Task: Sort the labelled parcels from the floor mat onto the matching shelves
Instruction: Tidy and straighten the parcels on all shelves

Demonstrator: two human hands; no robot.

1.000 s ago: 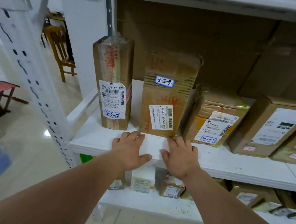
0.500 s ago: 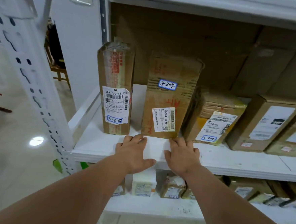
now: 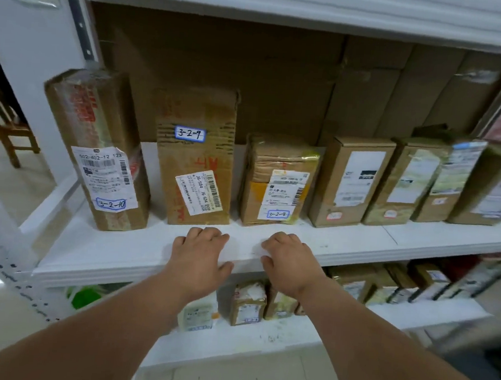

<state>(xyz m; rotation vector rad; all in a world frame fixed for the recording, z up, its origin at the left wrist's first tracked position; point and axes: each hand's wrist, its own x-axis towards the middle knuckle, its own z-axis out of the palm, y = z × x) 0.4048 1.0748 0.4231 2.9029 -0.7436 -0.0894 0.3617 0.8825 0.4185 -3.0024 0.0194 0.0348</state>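
Your left hand (image 3: 199,253) and right hand (image 3: 287,260) rest empty on the shelf (image 3: 358,246), fingers loosely bent. Parcels 3-2-10 (image 3: 98,149), 3-2-9 (image 3: 196,159) and 3-2-8 (image 3: 278,180) stand just behind them. You can't see the floor mat, so what remains is unclear.

Single head-worn wide-angle view, no second camera to overlap with. It looks forward and down from standing height, facing the white shelf (image 3: 358,245) head-on and close. Both forearms reach in from the bottom corners, left hand (image 3: 198,256) and right hand (image 3: 290,261) near frame centre. Edges bow from lens distortion; the lower shelf (image 3: 233,340) and floor (image 3: 2,335) show below.
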